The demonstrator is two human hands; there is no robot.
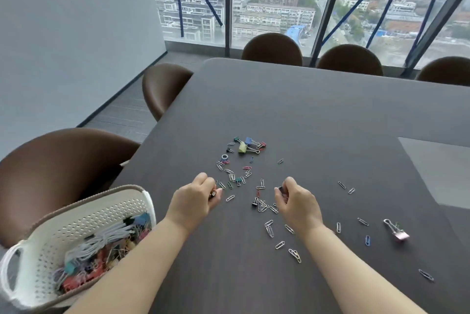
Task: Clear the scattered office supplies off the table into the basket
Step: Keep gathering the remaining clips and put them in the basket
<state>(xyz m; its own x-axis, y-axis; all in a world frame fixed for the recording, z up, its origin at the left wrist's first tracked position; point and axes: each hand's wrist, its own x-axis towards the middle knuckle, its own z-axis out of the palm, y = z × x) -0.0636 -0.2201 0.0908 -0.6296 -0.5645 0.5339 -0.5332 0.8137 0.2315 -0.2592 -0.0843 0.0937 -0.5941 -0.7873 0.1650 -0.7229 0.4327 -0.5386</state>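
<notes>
Paper clips (262,205) all over the dark table (318,110), most in a loose bunch near the middle, between the two hands and just past them. More off to the right, well apart from one another. A little pile of coloured binder clips (245,147) farther back, and one pink binder clip (398,233) alone at the right.

Left hand (195,199) curled, pinching a small dark clip (213,193) at the fingertips. Right hand (297,201) curled too, pinching another small dark bit (281,189), too small to tell what kind. Both low over the table, right in the bunch, with loose clips just beside the fingers.

Looks like the picking-up step, with plenty left to do. Best to take a few at a time: slide the flat clips together first, then pinch from the sides to stop any slipping. Keep a tight hold on the way over.

Basket (84,222) down at the left, seemingly just off the table edge, beside the left arm, already part full of clips. Nearer the left hand than the right. Brown chairs (63,161) around the table, big windows behind.
</notes>
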